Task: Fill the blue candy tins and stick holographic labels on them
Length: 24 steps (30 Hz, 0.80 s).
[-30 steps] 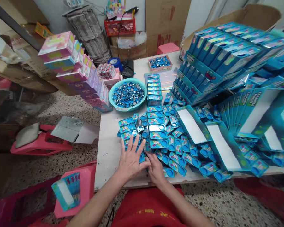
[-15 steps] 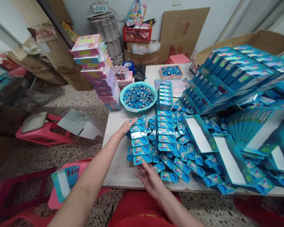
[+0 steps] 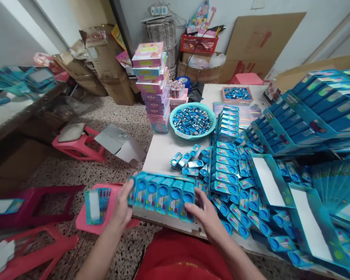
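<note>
A row of several small blue boxes (image 3: 162, 198) with round blue windows is squeezed between my two hands, above the table's front edge. My left hand (image 3: 124, 204) is closed on the row's left end. My right hand (image 3: 205, 210) presses the right end, thumb on the front and fingers behind. Close by on the right stands another row of the same boxes (image 3: 225, 169). Loose blue boxes (image 3: 189, 163) lie behind my hands, and more are spread to the right. Whether a tray sits under the held row I cannot tell.
A turquoise basin (image 3: 177, 134) of shiny blue-and-silver pieces stands behind. Open blue trays (image 3: 270, 182) and stacked full trays (image 3: 306, 112) crowd the right. Pink boxes (image 3: 151, 95) are piled left of the basin. A pink stool (image 3: 116, 194) is at left.
The row of boxes has been lifted off the table and turned crosswise, toward me and left. Both hands now grip its ends. The view has swung left.
</note>
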### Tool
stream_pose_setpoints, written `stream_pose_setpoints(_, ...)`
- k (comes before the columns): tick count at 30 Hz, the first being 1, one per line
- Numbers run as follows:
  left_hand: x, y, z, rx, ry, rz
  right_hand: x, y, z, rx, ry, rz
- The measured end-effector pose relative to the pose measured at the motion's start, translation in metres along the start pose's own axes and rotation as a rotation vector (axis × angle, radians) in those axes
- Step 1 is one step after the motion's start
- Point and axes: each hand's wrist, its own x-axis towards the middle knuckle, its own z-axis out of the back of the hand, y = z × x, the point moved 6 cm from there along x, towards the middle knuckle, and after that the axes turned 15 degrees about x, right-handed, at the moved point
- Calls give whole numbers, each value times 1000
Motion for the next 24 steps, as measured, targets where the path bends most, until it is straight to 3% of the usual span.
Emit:
stream_pose_setpoints(2, -25, 37, 36, -124, -154, 184, 35, 17, -30, -194, 142, -26)
stream_pose_setpoints(4, -47, 76, 54, -228, -301, 321, 69, 19, -72, -362, 371, -73)
stream_pose_setpoints(7, -63, 123, 52, -326, -392, 437, 112, -9, -122, -624, 590, -220)
stream_pose_setpoints(9, -63, 145, 39, -356, -359, 493, 134, -31, -139, -725, 625, -258)
stream_pose_setpoints(13, -54, 164, 15, -368, -268, 528, 160, -60, -137, -822, 491, -261)
stream_pose_setpoints(17, -58, 169, -2, -348, -183, 604, 156, -55, -130, -822, 322, -124)
stream_pose_setpoints(19, -67, 170, -6, -271, -142, 638, 140, -40, -127, -781, 265, 45)
stream_pose_setpoints(21, -73, 162, 1, -105, -183, 569, 110, -21, -117, -692, 241, 299)
stream_pose_setpoints(24, -72, 119, 21, 174, -399, 223, 44, 4, -68, -553, 113, 707)
